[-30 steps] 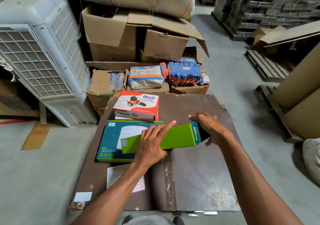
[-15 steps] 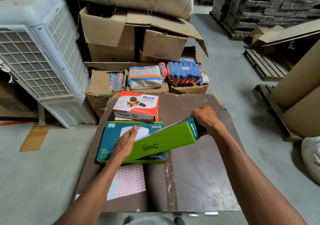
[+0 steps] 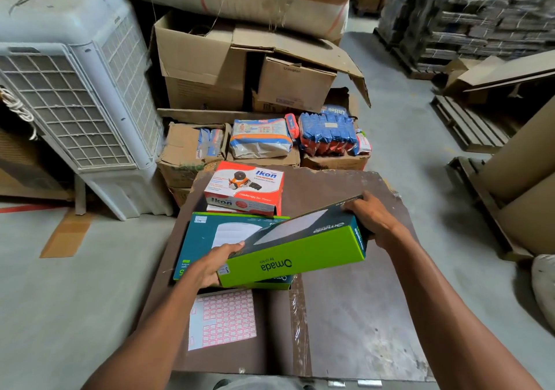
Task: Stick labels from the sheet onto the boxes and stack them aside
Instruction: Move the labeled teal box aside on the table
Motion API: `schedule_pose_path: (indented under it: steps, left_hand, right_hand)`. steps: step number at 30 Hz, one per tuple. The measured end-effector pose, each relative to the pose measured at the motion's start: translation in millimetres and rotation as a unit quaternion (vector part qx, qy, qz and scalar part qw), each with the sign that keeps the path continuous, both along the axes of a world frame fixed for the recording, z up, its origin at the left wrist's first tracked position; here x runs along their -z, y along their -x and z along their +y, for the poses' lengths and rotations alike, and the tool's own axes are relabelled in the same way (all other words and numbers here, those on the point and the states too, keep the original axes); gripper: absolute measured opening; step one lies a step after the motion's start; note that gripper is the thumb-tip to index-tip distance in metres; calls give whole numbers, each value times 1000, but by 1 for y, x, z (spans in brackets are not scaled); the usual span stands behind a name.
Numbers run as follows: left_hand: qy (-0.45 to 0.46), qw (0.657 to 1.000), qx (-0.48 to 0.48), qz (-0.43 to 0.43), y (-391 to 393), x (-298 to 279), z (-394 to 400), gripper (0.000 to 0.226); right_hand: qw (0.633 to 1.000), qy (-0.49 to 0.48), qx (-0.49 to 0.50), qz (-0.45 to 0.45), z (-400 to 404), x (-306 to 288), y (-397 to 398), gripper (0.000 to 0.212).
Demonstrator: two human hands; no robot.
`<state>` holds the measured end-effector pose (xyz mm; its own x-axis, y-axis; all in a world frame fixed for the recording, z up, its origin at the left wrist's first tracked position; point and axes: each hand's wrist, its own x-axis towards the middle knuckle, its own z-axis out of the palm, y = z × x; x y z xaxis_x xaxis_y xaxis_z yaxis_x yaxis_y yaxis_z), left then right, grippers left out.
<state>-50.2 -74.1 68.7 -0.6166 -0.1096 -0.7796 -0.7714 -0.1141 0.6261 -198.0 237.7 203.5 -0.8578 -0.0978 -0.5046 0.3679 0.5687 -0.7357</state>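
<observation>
A long green and dark Omada box (image 3: pixel 295 256) is held tilted above the brown table (image 3: pixel 354 314), its right end higher. My left hand (image 3: pixel 214 265) grips its near left end, where a small white label shows. My right hand (image 3: pixel 371 218) grips its far right end. Under it lies a flat teal box (image 3: pixel 216 239). Behind that, two red and white Ikon boxes (image 3: pixel 244 190) are stacked. The label sheet (image 3: pixel 222 317) with pink-edged stickers lies flat on the table near me, left of centre.
A white air cooler (image 3: pixel 75 89) stands on the floor at left. Cardboard cartons (image 3: pixel 210 65) and packaged goods (image 3: pixel 261 137) crowd behind the table. Wooden pallets (image 3: pixel 471 125) and large cardboard rolls (image 3: pixel 525 155) line the right side. A strip of tape runs across the table.
The green box has been turned so its dark top face shows, and its left end has been lifted. My left hand moved from the box's top to grip its near left end.
</observation>
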Motion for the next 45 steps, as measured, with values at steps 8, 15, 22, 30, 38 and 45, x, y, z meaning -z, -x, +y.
schedule_pose_path:
  steps: [8,15,22,30,38,45]
  left_hand:
    - [174,979,44,98,-33,7,2,68]
    - [351,907,82,217,-46,9,17,77]
    - [387,896,116,181,-56,4,25,72]
    - [417,885,151,143,-54,5,38,76]
    - [451,867,158,142,-24,-2,83,94]
    - [417,882,151,162,22,3,159,107]
  right_hand:
    - [994,-68,-83,-23,27,68,-17,88]
    - [979,-139,-125,77,9,90,-46,116]
    - [960,-205,-176,71,3,105,-55,126]
    - [953,-207,-187,118,10,111,-58,126]
    - [966,-143,-130,172,53,120,-48,123]
    - [969,-114,-86,200,124,131,-16,118]
